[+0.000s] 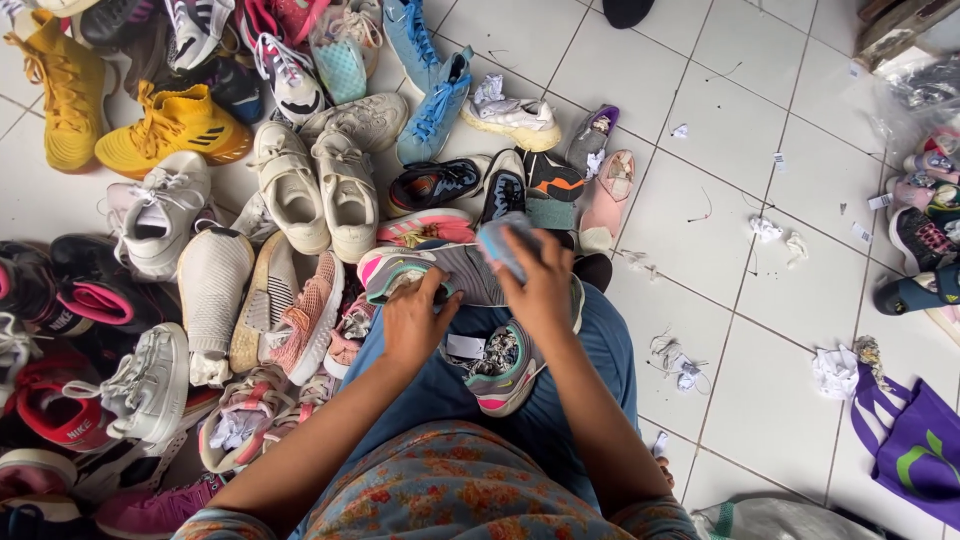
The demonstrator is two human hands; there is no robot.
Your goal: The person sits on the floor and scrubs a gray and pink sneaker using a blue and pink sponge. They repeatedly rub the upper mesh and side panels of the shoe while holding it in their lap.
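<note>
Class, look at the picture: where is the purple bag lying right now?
In the head view, the purple bag lies on the white tiled floor at the lower right, beside crumpled paper, well away from the shoe pile.

You worked in bright, even daylight that looked soft and diffuse, with no single harsh source. The white floor tiles (740, 130) took a mild sheen but no hard glare. Shadows under the shoe pile (250, 200) were faint and short. Your right hand (540, 290) showed slight motion blur at the fingers. The wide lens bent the tile lines towards the edges.
</note>
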